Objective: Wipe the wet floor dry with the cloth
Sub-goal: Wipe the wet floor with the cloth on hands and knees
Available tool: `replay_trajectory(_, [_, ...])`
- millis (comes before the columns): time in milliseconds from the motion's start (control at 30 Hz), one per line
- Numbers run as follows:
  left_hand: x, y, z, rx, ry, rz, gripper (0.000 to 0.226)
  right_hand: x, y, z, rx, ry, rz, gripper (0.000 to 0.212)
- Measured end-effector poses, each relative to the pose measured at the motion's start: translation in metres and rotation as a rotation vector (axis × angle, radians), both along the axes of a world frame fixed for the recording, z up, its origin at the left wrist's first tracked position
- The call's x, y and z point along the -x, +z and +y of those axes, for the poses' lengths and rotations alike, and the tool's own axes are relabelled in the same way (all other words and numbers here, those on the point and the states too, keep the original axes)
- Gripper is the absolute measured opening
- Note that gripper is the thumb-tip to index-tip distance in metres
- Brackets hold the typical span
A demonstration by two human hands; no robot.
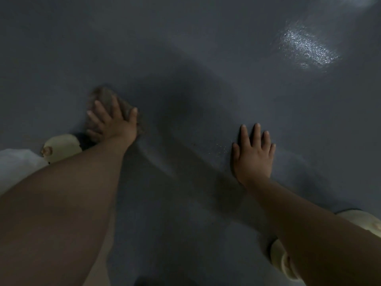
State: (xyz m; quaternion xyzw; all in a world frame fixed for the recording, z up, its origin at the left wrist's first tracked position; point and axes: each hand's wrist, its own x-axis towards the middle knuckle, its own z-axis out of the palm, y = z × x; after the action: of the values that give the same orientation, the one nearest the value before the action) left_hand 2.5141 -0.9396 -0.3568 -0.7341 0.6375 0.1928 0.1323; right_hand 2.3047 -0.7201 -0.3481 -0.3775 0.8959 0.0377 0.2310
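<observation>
Head view: left hand (112, 122) presses spread fingers on a crumpled grey-brown cloth (107, 100); right hand (254, 153) lies flat, empty, on the grey floor (206, 58)

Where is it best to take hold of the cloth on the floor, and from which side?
The cloth lies bunched on the floor under the spread left hand. Probably best: curl those fingers from above around its raised far lump, which gives bulk to grip. The right hand rests flat on the floor.

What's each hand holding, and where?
Left hand presses spread fingers on top of the cloth, no grip. Right hand lies flat on the floor, holding nothing.
</observation>
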Motion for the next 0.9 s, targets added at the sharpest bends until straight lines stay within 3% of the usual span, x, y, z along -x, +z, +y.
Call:
replay_trajectory(100, [-0.002, -0.002, 0.006, 0.032, 0.078, 0.003, 0.066, 0.0, -0.001, 0.001, -0.006, 0.01, -0.001, 0.056])
replay_trajectory(200, [0.019, -0.003, 0.026, 0.053, 0.008, -0.023, 0.063, 0.001, -0.001, 0.0, 0.001, 0.006, -0.002, 0.056])
replay_trajectory(400, [0.083, -0.005, 0.14, 0.019, -0.547, 0.068, 0.069, 0.004, 0.001, 0.001, 0.07, -0.015, 0.022, 0.051])
replay_trajectory(533, [0.105, 0.001, 0.207, -0.142, -0.919, 0.151, 0.083, 0.011, 0.003, 0.001, 0.135, -0.07, 0.03, 0.047])
replay_trajectory(667, [0.097, 0.011, 0.189, -0.127, -0.966, 0.263, 0.07, 0.007, 0.004, -0.002, 0.303, -0.057, 0.055, 0.047])
replay_trajectory(767, [0.078, 0.009, 0.154, -0.051, -0.91, 0.499, 0.049, -0.013, 0.004, -0.005, 0.408, 0.138, 0.042, 0.048])
replay_trajectory(833, [0.068, 0.013, 0.129, 0.033, -0.823, 0.481, 0.045, -0.037, -0.001, -0.007, 0.364, 0.265, 0.056, 0.05])
replay_trajectory(900, [0.056, 0.016, 0.104, 0.089, -0.711, 0.311, 0.048, -0.063, -0.008, -0.009, 0.222, 0.244, 0.058, 0.055])
